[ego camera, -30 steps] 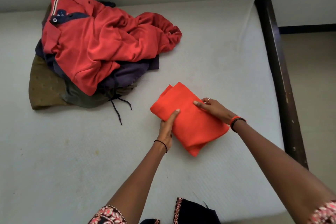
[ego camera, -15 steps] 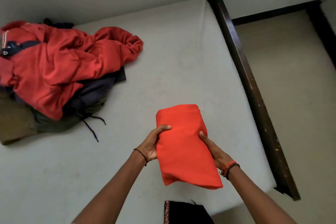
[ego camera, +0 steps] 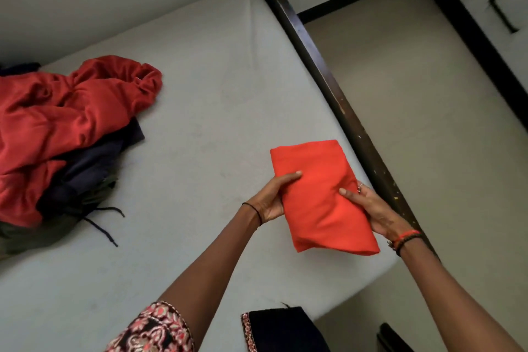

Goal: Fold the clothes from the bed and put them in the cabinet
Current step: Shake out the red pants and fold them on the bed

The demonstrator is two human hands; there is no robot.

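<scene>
1. A dark cloth with an embroidered edge [ego camera: 274, 328] was cut off by the bottom edge.
2. The left hand [ego camera: 271, 200] and right hand [ego camera: 371, 208] gripped the folded orange cloth [ego camera: 320, 194] over the near corner of the pale mattress [ego camera: 200, 123]. Their thumbs pressed on top, and the other fingers were hidden beneath it.
3. The red-topped heap of unfolded clothes [ego camera: 57, 128] lay on the mattress, cropped at the left.
4. A blurred pale door with a dark handle [ego camera: 503, 14] ran off the top right.

Both arms are bare up past the elbow. A thin black band [ego camera: 255, 209] circles the wrist of the left hand [ego camera: 274, 200]. Nearer, on that arm, sits a short sleeve [ego camera: 154, 328] printed with red, pink and cream flowers on black. The right hand [ego camera: 371, 208] wears a small ring [ego camera: 360, 186] on one finger. At its wrist sit an orange-red thread band [ego camera: 408, 235] and a dark beaded bracelet [ego camera: 404, 243].
</scene>
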